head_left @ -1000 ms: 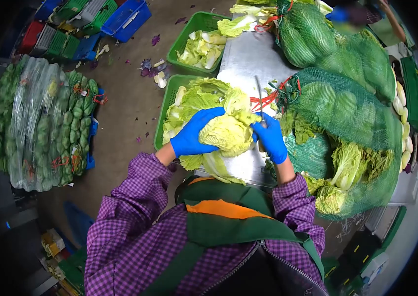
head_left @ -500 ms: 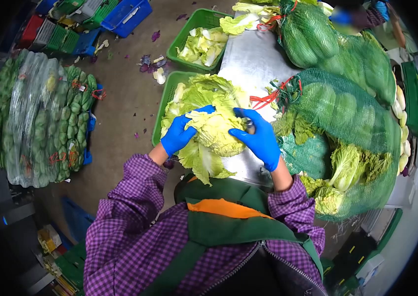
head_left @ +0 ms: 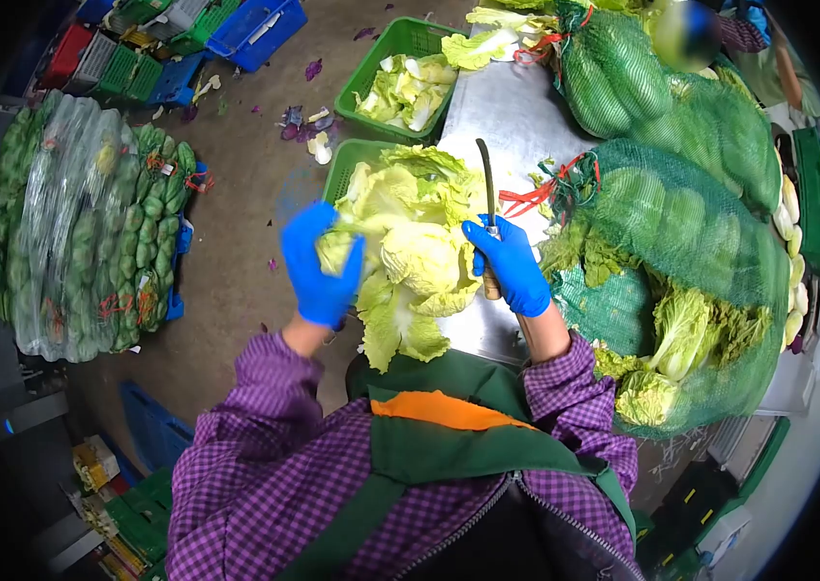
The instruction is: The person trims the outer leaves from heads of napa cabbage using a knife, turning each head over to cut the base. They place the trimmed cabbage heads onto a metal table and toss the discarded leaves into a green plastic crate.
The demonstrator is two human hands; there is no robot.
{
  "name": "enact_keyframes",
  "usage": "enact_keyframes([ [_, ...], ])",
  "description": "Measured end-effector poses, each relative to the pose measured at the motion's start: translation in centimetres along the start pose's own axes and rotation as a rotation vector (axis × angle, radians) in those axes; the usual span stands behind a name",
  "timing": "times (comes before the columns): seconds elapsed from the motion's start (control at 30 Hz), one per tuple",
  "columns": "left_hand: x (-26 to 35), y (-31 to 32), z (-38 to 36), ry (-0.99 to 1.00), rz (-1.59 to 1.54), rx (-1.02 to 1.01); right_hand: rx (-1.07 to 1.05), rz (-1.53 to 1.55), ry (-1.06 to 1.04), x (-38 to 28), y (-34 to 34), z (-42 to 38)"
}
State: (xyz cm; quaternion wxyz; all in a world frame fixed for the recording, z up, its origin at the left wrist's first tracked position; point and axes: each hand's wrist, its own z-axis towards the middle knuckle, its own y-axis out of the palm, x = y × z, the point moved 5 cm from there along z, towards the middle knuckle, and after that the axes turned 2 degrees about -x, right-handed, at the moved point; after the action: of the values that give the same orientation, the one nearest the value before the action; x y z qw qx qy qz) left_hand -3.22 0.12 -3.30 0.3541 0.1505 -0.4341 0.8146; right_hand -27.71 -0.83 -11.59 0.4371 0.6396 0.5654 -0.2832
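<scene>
So the pale cabbage (head_left: 422, 258) is pretty much at the middle of the clock, sitting by the left edge of the metal tabletop (head_left: 499, 105), with loose leaves (head_left: 395, 324) fanned out under it toward 6 and more heaped up at 11. Going by the cabbage from here, 12 being straight ahead of the wearer.

Biggest change from half a second ago: the left hand (head_left: 325, 266) has come off the cabbage and is now out at 9, near the close green basket (head_left: 340, 174). It's motion-blurred, thumb and fingers look spread with a bit of leaf showing in the gap, but I can't tell if it's gripping that leaf.

Right hand (head_left: 512, 266) is just beside the cabbage at 3, wrapped around the handle of a knife (head_left: 486, 179). The blade now sticks up toward 12 in plain sight; before, it was mostly hidden and that hand was pressed against the cabbage. Can't tell if it's touching now.

Rest looks the same: full mesh bag (head_left: 691, 218) at 3, far basket (head_left: 345, 105) of leaves at 11, plastic-wrapped veg stack (head_left: 71, 232) at 9.
</scene>
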Motion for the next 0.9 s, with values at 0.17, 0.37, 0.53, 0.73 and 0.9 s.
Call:
enact_keyframes([
  [0.17, 5.1, 1.8, -3.2, 0.034, -0.107, -0.309, 0.000, -0.009, -0.019, -0.9, 1.6, -0.5],
  [0.37, 2.7, 3.4, -2.8, -0.171, -0.122, -0.280, -0.088, -0.108, -0.024, -1.1, 3.0, -1.4],
  [0.53, 3.0, 3.6, -2.1, -0.088, -0.036, -0.397, 0.038, -0.395, -0.289, -2.1, 3.3, -0.6],
  [0.73, 2.3, 3.2, -1.8, -0.073, -0.029, -0.605, 0.239, -0.860, -0.266, -1.7, 2.0, 2.2],
  [0.9, -3.3, 0.8, -3.5, -0.351, -0.308, -0.624, 0.449, -0.870, -0.304, 0.1, -1.4, 3.3],
])
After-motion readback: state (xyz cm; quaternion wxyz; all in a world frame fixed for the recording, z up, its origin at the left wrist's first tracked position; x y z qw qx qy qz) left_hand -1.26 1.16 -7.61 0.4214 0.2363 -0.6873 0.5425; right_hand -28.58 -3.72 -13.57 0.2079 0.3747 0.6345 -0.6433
